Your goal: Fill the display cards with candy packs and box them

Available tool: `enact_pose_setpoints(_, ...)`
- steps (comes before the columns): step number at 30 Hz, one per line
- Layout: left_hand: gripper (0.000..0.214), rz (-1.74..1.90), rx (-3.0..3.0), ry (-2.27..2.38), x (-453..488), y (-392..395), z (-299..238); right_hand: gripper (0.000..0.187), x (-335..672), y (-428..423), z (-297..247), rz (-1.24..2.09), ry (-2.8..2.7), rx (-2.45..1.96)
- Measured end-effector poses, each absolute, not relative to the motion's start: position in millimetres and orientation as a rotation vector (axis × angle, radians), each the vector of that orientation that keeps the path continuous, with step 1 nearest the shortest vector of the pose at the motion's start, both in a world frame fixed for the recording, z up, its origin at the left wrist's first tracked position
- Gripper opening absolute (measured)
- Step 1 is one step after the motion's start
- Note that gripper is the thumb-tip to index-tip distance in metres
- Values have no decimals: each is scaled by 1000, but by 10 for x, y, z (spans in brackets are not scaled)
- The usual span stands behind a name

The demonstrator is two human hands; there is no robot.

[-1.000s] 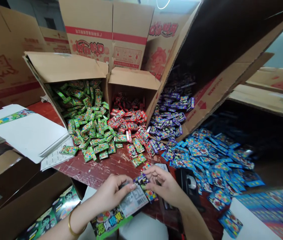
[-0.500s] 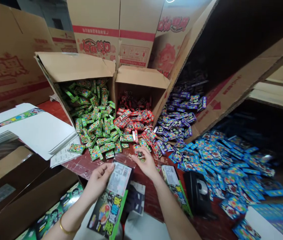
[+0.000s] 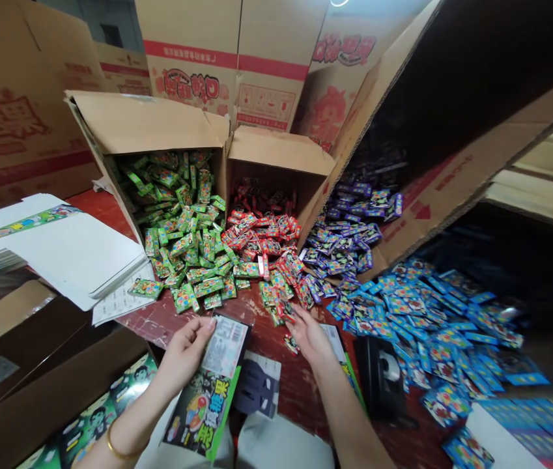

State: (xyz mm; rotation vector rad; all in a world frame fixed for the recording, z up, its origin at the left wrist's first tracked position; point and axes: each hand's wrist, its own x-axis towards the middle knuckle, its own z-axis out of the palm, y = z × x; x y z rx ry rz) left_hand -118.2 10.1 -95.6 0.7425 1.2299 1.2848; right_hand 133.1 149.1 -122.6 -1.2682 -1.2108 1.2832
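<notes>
My left hand (image 3: 188, 348) is closed on the edge of a flat black and green printed pouch (image 3: 202, 410), with a white label panel at its upper end. My right hand (image 3: 310, 335) reaches to the front of the heap, its fingers curled at a small red candy packet (image 3: 283, 309). Another small red packet (image 3: 291, 344) lies just below those fingertips. Close by are the red candy packets (image 3: 269, 244) and the green candy packets (image 3: 198, 254). Between my arms a dark printed card (image 3: 259, 384) sits at the table edge.
Open cartons (image 3: 149, 124) on the red table (image 3: 159, 322) spill packets forward. Purple packets (image 3: 339, 244) and blue packets (image 3: 442, 312) lie to the right. A black device (image 3: 381, 378) stands beside my right forearm. White sheets (image 3: 81, 254) are stacked at left.
My right hand has moved right and down from above the pouch's top to the red packets. My left hand and the pouch have shifted slightly left.
</notes>
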Motion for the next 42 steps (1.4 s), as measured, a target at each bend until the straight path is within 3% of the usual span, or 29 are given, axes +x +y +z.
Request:
enact_pose_setpoints(4,43,1275,787,1232,-1119,101,-937,45,1213,1396,-1238,1267,-1206,-1368)
enact_pose_setpoints(10,44,1269,777,1267,-1151,45,-889,75,843,1299,-1401,885,-1440,-1487)
enact_pose_setpoints(13,46,1284,776,1296,-1200,40,-859,53,828,1307,-1551,570,-1690,-1556)
enact_pose_setpoints(16,50,1287,786,1321,-1248,52,-844,29,943,1355,-1597,522,-1781,-1527)
enact_pose_setpoints(21,47,1292,838,1319,-1291,67,-876,44,1058,1270,-1325,433,-1919,-1582)
enact_pose_setpoints(30,40,1255,921,1344,-1271,26,-869,15,999,1231,-1416,629,-1903,-1468)
enact_pose_setpoints(36,39,1072,1118,1307,-1239,-67,-675,47,1132,1320,-594,1166,-1586,-970)
enact_pose_setpoints(40,35,1004,1225,1271,-1169,-89,-567,14,972,1149,-2,1147,-1789,-749)
enact_pose_setpoints(42,35,998,1259,1275,-1120,-81,-547,9,903,1082,112,1079,-1962,-732)
